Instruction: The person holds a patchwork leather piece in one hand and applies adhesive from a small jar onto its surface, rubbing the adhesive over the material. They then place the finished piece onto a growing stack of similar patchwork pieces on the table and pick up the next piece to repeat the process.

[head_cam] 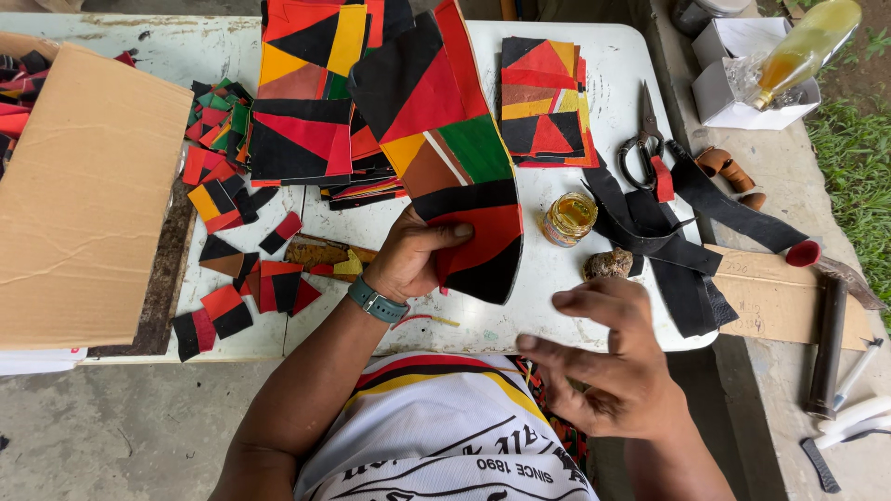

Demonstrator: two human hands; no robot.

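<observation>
My left hand (408, 258) grips the lower end of a long patchwork strip (444, 139) of red, black, green, yellow and brown pieces, my thumb lying on its red part. The strip runs from the table's middle up toward the far edge. My right hand (617, 362) hovers near the table's front edge with fingers spread and nothing in it. A small open jar of yellow glue (569, 217) stands just right of the strip. A teal watch sits on my left wrist.
Stacks of patchwork panels (543, 102) and loose small pieces (227, 190) cover the white table (631, 56). A cardboard sheet (83, 195) lies at left. Scissors (645, 139), black strips (668, 241), a stone (608, 264), and a bottle in a box (798, 51) sit at right.
</observation>
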